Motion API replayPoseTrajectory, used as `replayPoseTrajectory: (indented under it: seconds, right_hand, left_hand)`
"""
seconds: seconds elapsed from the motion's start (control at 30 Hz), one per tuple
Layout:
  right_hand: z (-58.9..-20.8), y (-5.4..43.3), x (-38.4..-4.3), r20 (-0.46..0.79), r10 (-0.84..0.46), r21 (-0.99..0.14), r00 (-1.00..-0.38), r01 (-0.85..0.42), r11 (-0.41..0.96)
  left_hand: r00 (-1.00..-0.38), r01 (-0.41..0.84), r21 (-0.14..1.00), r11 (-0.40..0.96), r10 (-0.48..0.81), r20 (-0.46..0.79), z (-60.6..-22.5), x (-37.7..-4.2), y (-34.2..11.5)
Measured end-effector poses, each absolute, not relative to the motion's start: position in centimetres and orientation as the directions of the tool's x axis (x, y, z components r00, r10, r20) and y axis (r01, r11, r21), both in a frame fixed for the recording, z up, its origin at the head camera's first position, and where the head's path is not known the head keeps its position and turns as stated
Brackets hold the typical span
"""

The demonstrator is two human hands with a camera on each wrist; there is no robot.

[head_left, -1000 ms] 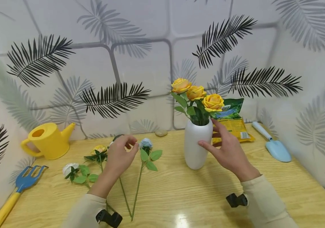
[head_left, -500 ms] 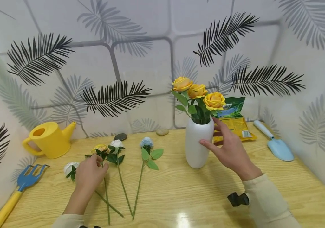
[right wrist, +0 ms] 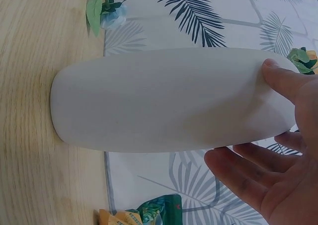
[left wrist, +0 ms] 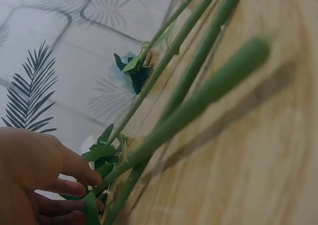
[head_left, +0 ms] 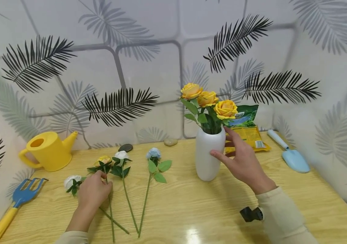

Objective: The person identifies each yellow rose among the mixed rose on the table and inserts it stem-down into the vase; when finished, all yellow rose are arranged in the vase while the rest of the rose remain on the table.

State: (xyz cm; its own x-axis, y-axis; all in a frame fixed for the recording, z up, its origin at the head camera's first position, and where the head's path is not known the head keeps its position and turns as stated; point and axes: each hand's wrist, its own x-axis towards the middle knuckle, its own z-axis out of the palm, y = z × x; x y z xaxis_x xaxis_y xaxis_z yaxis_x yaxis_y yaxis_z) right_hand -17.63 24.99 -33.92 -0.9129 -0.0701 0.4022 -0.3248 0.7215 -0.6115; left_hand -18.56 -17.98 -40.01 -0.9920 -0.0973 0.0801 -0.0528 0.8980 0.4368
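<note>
My right hand (head_left: 246,166) holds the upright white vase (head_left: 207,159), thumb on its front and fingers along its right side near the top. Three yellow roses (head_left: 207,99) stand in the vase. At the left, my left hand (head_left: 92,191) pinches the stem of another yellow rose (head_left: 104,159) just below its leaves. The left wrist view shows the fingers (left wrist: 82,170) at that green stem (left wrist: 198,106), which points toward the camera. A white rose (head_left: 72,182) lies partly hidden behind the left hand. To the right lie another white rose (head_left: 121,155) and a blue rose (head_left: 153,153).
A yellow watering can (head_left: 49,152) and a blue hand fork (head_left: 25,196) are at the far left. Two stones, one dark (head_left: 126,147) and one tan (head_left: 170,142), lie by the wall. Behind the vase are a yellow-green packet (head_left: 247,135) and a light blue trowel (head_left: 295,160).
My left hand has moved left and down from above the second white rose to the yellow rose's stem. The right hand has stayed on the vase.
</note>
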Motion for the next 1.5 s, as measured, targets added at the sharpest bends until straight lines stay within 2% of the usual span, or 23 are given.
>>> replayPoseTrajectory:
  seconds: [0.3, 0.83, 1.07, 1.3, 1.5]
  right_hand:
    - [-34.2, 24.7, -17.4, 0.415, -0.072, -0.617, -0.907, -0.339, 0.71]
    - [-34.5, 25.1, -17.4, 0.427, -0.075, -0.606, -0.901, -0.347, 0.716]
    - [-34.3, 24.9, -17.4, 0.425, -0.078, -0.608, -0.902, -0.348, 0.713]
    - [-34.2, 25.0, -17.4, 0.419, -0.077, -0.603, -0.905, -0.341, 0.722]
    - [-34.0, 25.1, -17.4, 0.415, -0.078, -0.602, -0.907, -0.338, 0.723]
  left_hand:
    - [-0.989, -0.054, 0.501, 0.864, -0.114, 0.091, -39.6, -18.5, -18.9]
    - [-0.976, -0.056, 0.524, 0.85, -0.157, 0.151, -38.8, -18.8, -19.1]
    - [-0.95, -0.016, 0.554, 0.832, -0.186, 0.252, -36.4, -17.9, -18.4]
    - [-0.922, 0.062, 0.586, 0.808, -0.179, 0.344, -32.3, -17.4, -15.6]
    - [-0.892, 0.213, 0.63, 0.747, -0.115, 0.438, -29.2, -16.5, -12.0]
